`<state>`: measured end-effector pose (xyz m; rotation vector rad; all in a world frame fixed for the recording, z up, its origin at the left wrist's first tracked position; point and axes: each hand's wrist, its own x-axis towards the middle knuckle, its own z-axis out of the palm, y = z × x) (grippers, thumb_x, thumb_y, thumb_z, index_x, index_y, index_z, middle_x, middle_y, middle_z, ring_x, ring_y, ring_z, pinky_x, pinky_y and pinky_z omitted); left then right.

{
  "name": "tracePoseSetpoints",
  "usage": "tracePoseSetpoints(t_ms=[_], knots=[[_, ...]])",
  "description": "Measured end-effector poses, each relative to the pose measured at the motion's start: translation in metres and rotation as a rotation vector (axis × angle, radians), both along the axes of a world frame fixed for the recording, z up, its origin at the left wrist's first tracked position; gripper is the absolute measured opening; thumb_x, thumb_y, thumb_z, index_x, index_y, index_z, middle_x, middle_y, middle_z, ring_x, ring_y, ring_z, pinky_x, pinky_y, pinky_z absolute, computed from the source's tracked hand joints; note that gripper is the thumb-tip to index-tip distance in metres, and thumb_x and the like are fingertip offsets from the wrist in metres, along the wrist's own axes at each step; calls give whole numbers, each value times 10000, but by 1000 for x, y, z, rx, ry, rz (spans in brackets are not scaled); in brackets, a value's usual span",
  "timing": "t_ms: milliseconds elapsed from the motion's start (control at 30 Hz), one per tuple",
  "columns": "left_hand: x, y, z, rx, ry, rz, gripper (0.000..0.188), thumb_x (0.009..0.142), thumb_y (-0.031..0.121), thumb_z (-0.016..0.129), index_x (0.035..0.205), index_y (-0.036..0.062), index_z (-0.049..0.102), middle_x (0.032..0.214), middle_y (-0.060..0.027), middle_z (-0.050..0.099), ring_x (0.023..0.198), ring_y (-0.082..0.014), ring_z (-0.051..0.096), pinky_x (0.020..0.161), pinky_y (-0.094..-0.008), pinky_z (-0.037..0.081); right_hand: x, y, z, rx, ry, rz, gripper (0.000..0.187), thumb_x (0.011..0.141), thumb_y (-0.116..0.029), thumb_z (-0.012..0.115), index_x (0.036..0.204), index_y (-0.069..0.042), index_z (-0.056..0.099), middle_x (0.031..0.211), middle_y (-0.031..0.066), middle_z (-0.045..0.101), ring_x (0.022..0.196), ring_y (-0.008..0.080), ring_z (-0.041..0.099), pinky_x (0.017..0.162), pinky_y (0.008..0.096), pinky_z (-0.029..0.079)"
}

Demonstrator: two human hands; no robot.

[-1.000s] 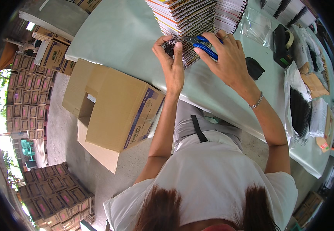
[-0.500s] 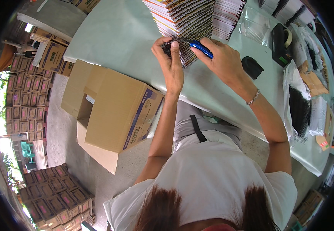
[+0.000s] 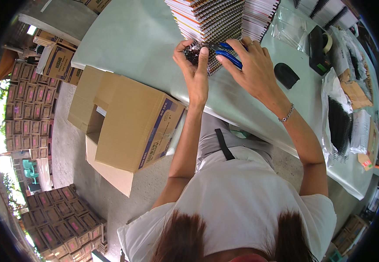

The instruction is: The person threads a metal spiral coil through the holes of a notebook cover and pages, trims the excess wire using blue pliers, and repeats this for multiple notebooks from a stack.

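Observation:
At the far side of the table, my left hand (image 3: pixel 194 78) is closed with thumb and fingers around a dark bundle of what look like spiral coils (image 3: pixel 192 53). My right hand (image 3: pixel 257 72) grips blue-handled pliers (image 3: pixel 229 60), their jaws pointing left at the coils beside my left thumb. The pliers' handles are spread apart. Just beyond both hands rises a tall stack of spiral-bound books (image 3: pixel 222 19), coil edges facing me. Part of the stack's lower front is hidden behind my hands.
A second row of bound books (image 3: pixel 259 19) adjoins the stack. On the right lie a black curved piece (image 3: pixel 286 76), a tape dispenser (image 3: pixel 319 52), clear plastic bags (image 3: pixel 289 28) and dark coils in a bag (image 3: pixel 340 126). An open cardboard box (image 3: pixel 132 122) stands left, against the table edge.
The pliers' handles have spread wider and my right fingers have lifted outward. My left hand has turned slightly, showing more of the dark coils.

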<state>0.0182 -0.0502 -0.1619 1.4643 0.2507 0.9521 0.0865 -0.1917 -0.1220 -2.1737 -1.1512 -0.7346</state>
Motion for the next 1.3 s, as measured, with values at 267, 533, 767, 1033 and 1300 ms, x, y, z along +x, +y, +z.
tracePoseSetpoints(t_ms=[267,533,767,1033,1300], knots=[[1,5,-7,78,6,55,257,1086,263,542,1249,84,457,1137,-26,483,1015,-113,455,939,-279,399,-1,1,3,-88,235,44,379,966,-454,659,995,-79,612,740,107,663,624,315,684,513,429,530],[2,3,-4,-262,-104,-61,335,1084,338,536,1306,114,427,1176,-54,509,1062,-119,487,952,-295,406,-1,-6,-9,-15,29,-13,413,948,-445,680,1147,-86,634,952,121,650,852,294,628,752,434,464],[-2,2,-6,-56,-33,-22,381,1019,143,650,1325,90,429,1163,-56,552,1030,-128,524,929,-286,429,-2,2,-10,-20,24,2,402,942,-442,687,1131,-91,638,947,116,642,862,288,622,764,436,452],[-1,9,-11,-65,-52,-51,297,1060,229,591,1283,80,465,1151,-62,567,1038,-119,526,929,-288,429,-5,2,-9,-99,327,19,347,959,-432,670,1007,-92,621,765,106,652,642,325,649,598,447,518],[-2,2,-13,-250,-100,-92,350,1036,232,635,1300,97,448,1169,-72,566,1050,-132,548,952,-297,426,-2,-10,-19,-41,63,-8,427,946,-435,686,1166,-73,637,963,133,646,850,300,629,771,438,455]])
